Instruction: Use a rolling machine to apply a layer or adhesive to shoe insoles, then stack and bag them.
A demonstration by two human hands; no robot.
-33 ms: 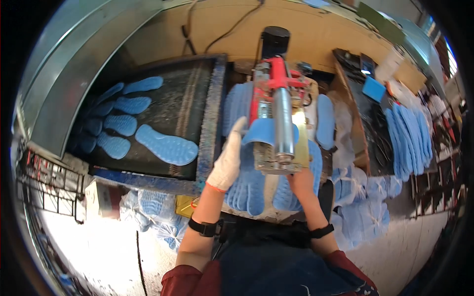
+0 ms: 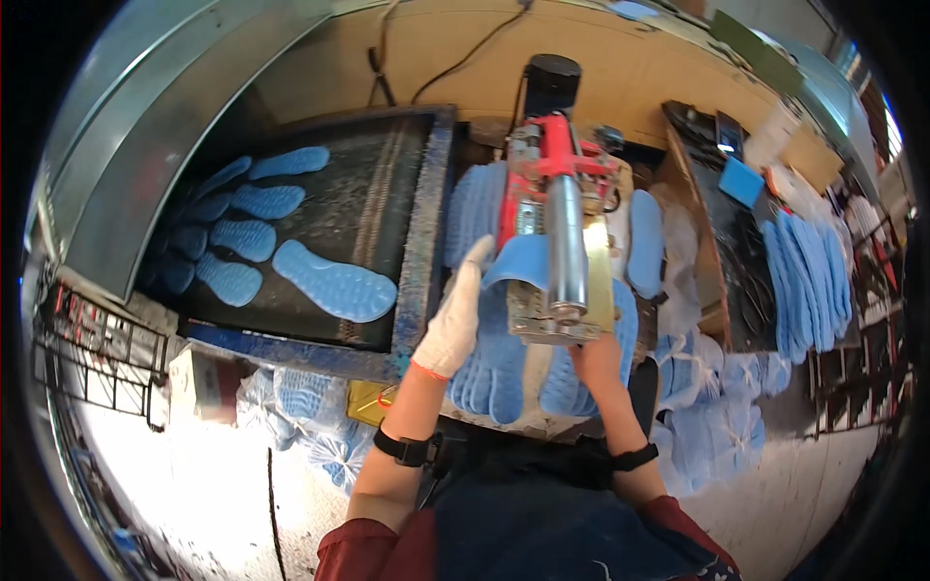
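Note:
A red and silver machine [image 2: 565,242], much like a sewing machine, stands in front of me. A blue insole [image 2: 523,259] bends over at its left side, partly hidden by the metal cylinder. My left hand [image 2: 455,315], in a white glove, is edge-on beside that insole with fingers stretched out; whether its fingertips touch the edge is unclear. My bare right hand [image 2: 599,360] reaches beneath the machine's near end, its fingers hidden there. Stacked blue insoles [image 2: 494,373] lie around the machine's base, and a single insole [image 2: 644,244] lies to its right.
At left is a dark conveyor belt [image 2: 320,213] in a blue frame, with several loose insoles [image 2: 242,240] and one larger insole [image 2: 335,281] on it. A right-hand bench holds a row of insoles [image 2: 806,286] and a small blue box [image 2: 741,181]. Bagged insoles [image 2: 712,431] sit below.

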